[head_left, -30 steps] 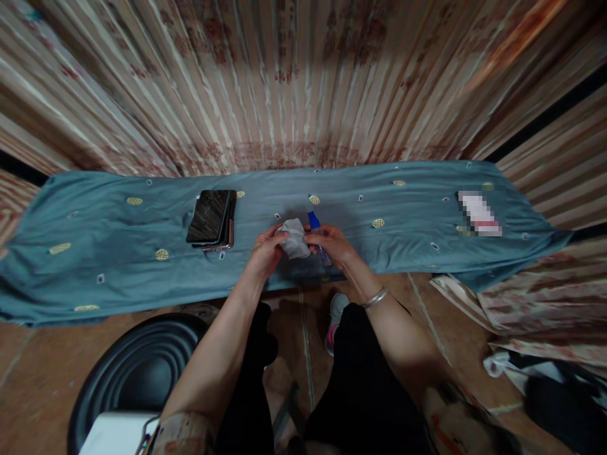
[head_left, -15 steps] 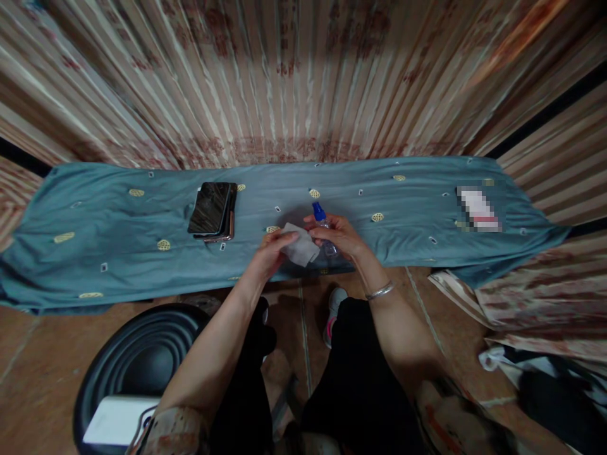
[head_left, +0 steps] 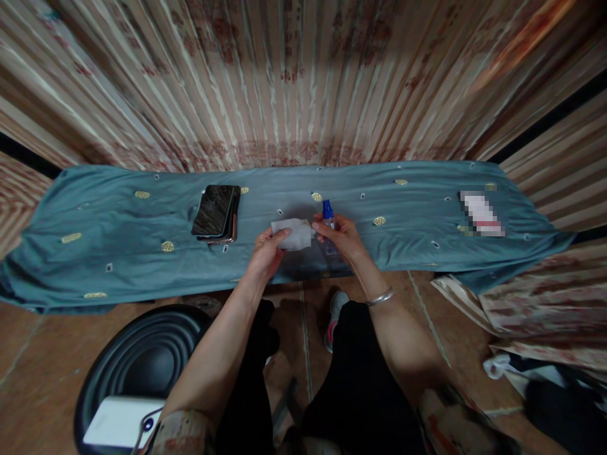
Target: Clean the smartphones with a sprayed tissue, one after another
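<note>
The left hand (head_left: 267, 251) is pinching one end of a white cloth (head_left: 293, 233), fingers closed on it, and the right hand (head_left: 342, 237) is wrapping around a small clear bottle (head_left: 329, 222) with a blue spray top. Compared with a second ago, the bottle is standing more upright and its blue top is now pointing toward twelve o'clock, clear of the fingers, where earlier it was lying slanted under the hand. The cloth, bunched up then, is now being stretched out flatter between the two hands, its right end touching the right hand's fingertips just at nine o'clock of the bottle. Judging by this, the person is readying the cloth in front of the nozzle, so a spray onto it looks close, though no pressing finger is showing on the top.

Both things are hovering just above the near edge of the teal sheet (head_left: 118, 253), at the centre of the view. A stack of phones (head_left: 215, 212) is lying well apart at ten o'clock of the hands. At three o'clock, far along the sheet, a small card (head_left: 480, 213) is lying blurred out, so nothing on it is reading. The bottle is showing no legible label, and the phones' screens are dark. A silver bangle (head_left: 379, 296) is sitting on the right wrist.
</note>
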A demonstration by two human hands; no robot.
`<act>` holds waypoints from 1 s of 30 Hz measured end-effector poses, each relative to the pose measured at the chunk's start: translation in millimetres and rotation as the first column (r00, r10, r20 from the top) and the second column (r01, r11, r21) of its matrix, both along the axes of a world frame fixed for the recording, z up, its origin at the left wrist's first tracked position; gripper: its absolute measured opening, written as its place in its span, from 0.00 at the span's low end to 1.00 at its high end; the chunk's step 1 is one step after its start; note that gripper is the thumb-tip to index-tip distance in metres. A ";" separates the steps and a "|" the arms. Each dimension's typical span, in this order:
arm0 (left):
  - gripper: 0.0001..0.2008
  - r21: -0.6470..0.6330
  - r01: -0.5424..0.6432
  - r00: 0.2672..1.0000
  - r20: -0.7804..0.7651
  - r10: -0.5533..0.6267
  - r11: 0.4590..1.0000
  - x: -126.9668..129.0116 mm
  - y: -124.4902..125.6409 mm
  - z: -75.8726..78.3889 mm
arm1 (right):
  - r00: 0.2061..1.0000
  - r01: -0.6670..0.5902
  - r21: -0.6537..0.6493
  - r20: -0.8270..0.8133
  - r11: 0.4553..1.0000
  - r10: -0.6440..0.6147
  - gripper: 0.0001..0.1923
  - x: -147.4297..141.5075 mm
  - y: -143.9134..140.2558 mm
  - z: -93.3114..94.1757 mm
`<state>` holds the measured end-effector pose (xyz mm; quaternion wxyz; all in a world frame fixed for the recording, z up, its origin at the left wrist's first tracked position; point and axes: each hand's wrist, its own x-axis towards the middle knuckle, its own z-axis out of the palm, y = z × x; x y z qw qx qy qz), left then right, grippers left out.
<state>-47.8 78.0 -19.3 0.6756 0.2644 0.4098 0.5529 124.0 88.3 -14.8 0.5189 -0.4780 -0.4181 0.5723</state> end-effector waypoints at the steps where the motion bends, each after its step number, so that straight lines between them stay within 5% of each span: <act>1: 0.13 0.000 0.006 1.000 0.000 -0.006 1.000 0.0 -0.6 -0.9 | 0.999 -0.033 -0.010 0.009 0.999 0.033 0.24 -0.9 0.4 -0.8; 4: 0.14 -0.017 0.006 1.000 0.000 -0.006 1.000 1.0 -1.8 -3.3 | 0.996 -0.086 -0.031 0.018 0.996 0.086 0.26 -3.0 3.0 -3.2; 10: 0.14 0.017 -0.040 0.999 0.010 0.040 0.999 3.3 -2.3 -1.7 | 1.000 0.000 0.010 0.027 1.000 0.000 0.24 -3.4 9.3 -5.6; 18: 0.07 -0.114 0.173 0.985 0.039 -0.169 0.978 2.7 -6.8 3.4 | 0.993 -0.099 0.078 0.071 0.992 0.093 0.23 1.5 11.0 -5.9; 22: 0.03 -0.141 0.084 0.993 0.093 -0.072 0.986 5.0 -4.9 -0.3 | 0.972 -0.092 0.130 0.228 0.987 0.060 0.25 6.3 15.1 -10.6; 24: 0.02 -0.135 0.001 0.995 0.100 0.012 0.991 4.2 -2.5 -2.3 | 0.888 -0.056 0.156 0.460 0.986 -0.022 0.23 9.6 16.0 -13.5; 27: 0.02 -0.095 -0.068 0.992 0.095 0.077 0.993 1.4 0.8 -3.9 | 0.582 -0.061 0.183 0.805 0.981 -0.114 0.23 12.0 13.5 -18.4; 30: 0.03 -0.069 -0.085 0.991 0.094 0.092 0.994 -0.5 2.9 -3.2 | 0.353 -0.179 0.157 0.932 0.971 -0.086 0.27 7.8 7.9 -23.2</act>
